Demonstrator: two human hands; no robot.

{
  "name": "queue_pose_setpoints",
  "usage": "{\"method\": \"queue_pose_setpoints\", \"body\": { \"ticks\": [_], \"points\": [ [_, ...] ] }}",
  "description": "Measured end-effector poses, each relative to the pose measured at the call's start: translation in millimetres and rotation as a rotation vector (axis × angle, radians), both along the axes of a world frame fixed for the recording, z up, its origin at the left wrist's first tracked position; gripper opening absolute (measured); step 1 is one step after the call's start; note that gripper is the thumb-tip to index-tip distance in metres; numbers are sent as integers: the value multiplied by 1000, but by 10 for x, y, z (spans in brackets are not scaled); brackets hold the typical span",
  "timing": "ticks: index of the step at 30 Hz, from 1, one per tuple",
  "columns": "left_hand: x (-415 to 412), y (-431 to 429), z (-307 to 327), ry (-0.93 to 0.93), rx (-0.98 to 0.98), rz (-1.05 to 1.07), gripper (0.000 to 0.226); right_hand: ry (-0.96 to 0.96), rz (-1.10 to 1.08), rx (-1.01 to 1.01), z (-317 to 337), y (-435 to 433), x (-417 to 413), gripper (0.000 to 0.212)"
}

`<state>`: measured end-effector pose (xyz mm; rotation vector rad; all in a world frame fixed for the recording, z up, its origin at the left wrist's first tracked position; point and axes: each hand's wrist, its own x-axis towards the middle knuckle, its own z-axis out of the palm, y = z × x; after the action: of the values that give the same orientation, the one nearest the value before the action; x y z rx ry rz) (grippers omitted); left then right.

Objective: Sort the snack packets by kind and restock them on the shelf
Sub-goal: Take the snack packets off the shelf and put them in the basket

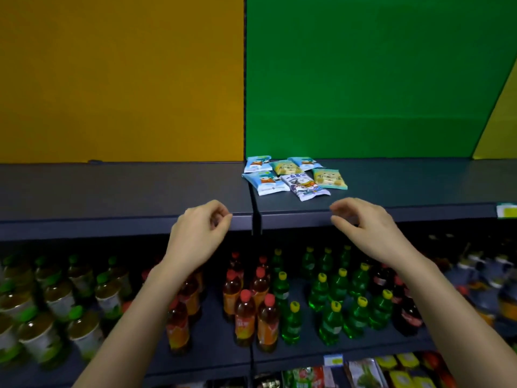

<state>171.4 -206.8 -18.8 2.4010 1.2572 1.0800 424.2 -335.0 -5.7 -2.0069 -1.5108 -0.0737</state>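
Several small snack packets lie mixed in a loose cluster on the dark top shelf, just right of the shelf seam. Three are light blue, two are yellow, and one is white with cartoon figures. My left hand hovers at the shelf's front edge, left of the seam, fingers curled and holding nothing. My right hand hovers at the front edge to the right, below the packets, fingers spread and bent, holding nothing. Neither hand touches a packet.
An orange panel and a green panel back the top shelf. The shelf below holds rows of drink bottles: green-capped, red-capped and green with yellow caps. More snack bags sit lower right. A price tag is at the right edge.
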Motion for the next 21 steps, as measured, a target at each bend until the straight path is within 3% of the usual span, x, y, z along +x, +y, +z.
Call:
{"method": "queue_pose_setpoints", "body": {
  "ticks": [5, 12, 16, 18, 21],
  "points": [
    [494, 497, 157, 6, -79, 43, 16, 52, -14, 20, 168, 671, 187, 28],
    [1245, 1220, 247, 153, -302, 93, 77, -80, -188, -238, 90, 1506, 370, 48],
    [1483, 1448, 208, 273, -373, 201, 111, -149, -253, -225, -26, 1678, 419, 60],
    [1524, 1516, 214, 351, -410, 234, 117, -80, -248, -212, -43, 1715, 472, 61],
    [1527, 1632, 258, 360, -522, 188, 109, 60, -193, -248, -3, 1752, 539, 56]
  ]
}}
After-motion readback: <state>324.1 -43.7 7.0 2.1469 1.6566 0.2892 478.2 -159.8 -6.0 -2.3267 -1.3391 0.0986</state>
